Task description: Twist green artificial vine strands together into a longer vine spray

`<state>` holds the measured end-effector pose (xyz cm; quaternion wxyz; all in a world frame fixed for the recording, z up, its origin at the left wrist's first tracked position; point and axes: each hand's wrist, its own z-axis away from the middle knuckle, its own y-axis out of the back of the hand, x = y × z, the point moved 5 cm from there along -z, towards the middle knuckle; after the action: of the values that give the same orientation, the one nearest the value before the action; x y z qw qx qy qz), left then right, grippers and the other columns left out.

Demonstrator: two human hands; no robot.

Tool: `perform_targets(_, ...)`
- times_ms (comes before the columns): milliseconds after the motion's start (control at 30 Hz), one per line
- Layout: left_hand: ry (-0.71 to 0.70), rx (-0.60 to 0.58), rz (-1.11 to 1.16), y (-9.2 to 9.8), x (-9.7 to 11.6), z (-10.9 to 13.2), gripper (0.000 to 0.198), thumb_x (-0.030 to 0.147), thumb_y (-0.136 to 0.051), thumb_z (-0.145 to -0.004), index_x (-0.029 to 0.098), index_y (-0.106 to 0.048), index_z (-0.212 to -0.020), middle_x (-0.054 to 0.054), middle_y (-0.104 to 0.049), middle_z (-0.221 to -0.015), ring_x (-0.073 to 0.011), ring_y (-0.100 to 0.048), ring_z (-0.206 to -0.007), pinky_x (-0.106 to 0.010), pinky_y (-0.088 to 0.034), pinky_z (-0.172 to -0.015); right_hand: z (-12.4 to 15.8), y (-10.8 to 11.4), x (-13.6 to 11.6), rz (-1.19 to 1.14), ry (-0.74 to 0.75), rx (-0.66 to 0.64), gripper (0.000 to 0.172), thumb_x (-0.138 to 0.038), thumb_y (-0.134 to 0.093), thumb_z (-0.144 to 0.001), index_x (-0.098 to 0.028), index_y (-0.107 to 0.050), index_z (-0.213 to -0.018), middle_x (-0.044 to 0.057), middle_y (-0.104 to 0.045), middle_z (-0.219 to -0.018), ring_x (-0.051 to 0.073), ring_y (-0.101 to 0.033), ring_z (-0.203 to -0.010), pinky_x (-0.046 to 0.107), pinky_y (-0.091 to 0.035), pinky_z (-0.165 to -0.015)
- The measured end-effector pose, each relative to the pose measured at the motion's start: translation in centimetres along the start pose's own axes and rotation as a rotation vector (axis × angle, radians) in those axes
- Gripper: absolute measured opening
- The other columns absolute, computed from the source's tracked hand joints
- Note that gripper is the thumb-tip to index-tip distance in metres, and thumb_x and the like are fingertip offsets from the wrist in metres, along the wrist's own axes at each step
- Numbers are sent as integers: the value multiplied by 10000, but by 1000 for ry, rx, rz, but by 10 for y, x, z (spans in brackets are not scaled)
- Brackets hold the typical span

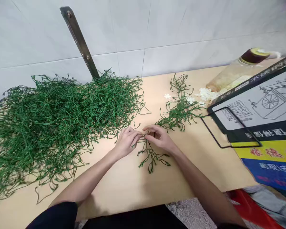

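Close together over the middle of the table, my left hand [128,142] and my right hand [160,136] meet at the fingertips. Both are closed in a pinch on the top of a small bunch of thin green artificial stems [152,157], whose branching ends hang toward me. The exact pinch point is partly hidden by my fingers. A large tangled heap of the same green stems [69,111] lies to the left of my left hand. Just beyond my right hand is a smaller pile of green stems [181,109].
White flower-shaped pieces [206,94] lie near a tilted clear bottle [231,74] at the back right. A printed box [271,105] and a black wire frame [238,119] stand at the right. A metal strip [79,39] leans on the tiled wall [131,28].
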<state>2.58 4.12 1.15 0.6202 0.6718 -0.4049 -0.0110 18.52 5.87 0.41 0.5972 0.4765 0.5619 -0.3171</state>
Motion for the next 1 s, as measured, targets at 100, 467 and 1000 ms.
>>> perform_targets(100,39,-1,-21,0,-2,0,272,261,-396,-1015,202,-660,-987,-27,-664,-797,-191,-526,-842,-343,-338,-771,-1,0,-2,12,-11,18,216,-340,-662,-829,-191,-663,-986,5,-649,-667,149,-584,-617,272,-434,-571)
perform_targets(467,85,-49,34,5,2,-3,322,296,-352,-1026,194,-642,-930,-23,-651,-756,-194,-522,-841,-357,-325,-777,-3,0,-9,89,78,46,84,-260,-660,-802,-185,-692,-824,28,-680,-712,154,-589,-651,302,-455,-635)
perform_targets(1000,37,-75,-1,5,5,-3,267,334,-452,-1000,188,-675,-984,-30,-729,-867,-194,-527,-880,-370,-301,-785,-4,0,-9,259,137,101,67,-213,-638,-811,-195,-699,-788,13,-690,-689,141,-574,-611,318,-432,-661)
